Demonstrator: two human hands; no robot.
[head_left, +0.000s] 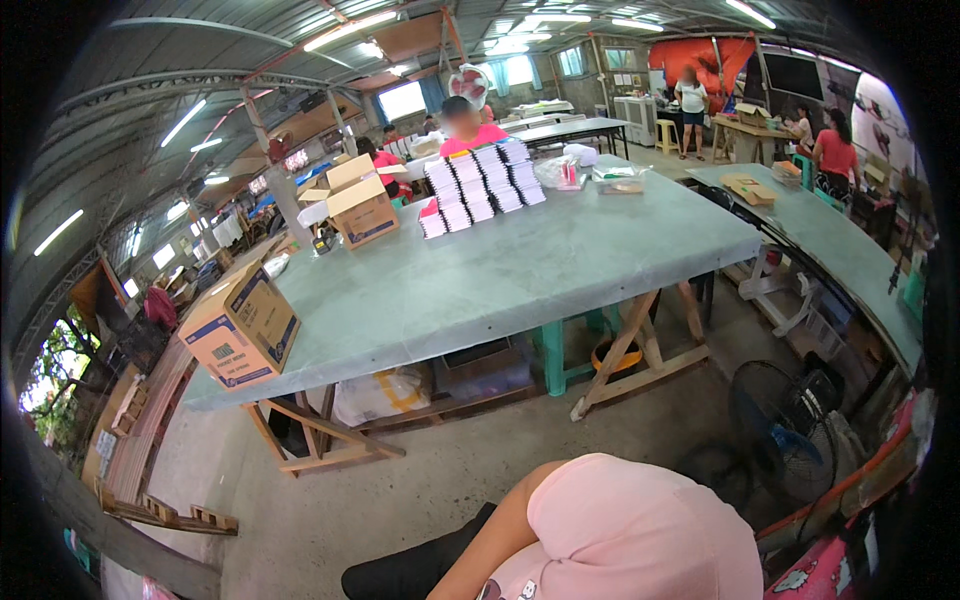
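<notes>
Neither of my hands shows in the head view. One bare arm [497, 535] of mine comes out of a pink sleeve [590, 500] and runs down past the lower edge, so its hand is hidden. Beside it lies my dark trouser leg [415, 562]. Ahead stands a long table [480, 285] with a grey-green top. Several tall stacks of thick booklets [485, 185] rise at its far side. A closed cardboard box [240, 325] sits at the table's left end, and an open cardboard box [362, 212] stands farther back.
A person in pink [465, 130] is behind the stacks. A second table [840, 235] runs along the right. A black fan [785, 430] stands on the floor at the right, near a wooden trestle [625, 355]. Below the tabletop is a filled plastic sack [383, 395].
</notes>
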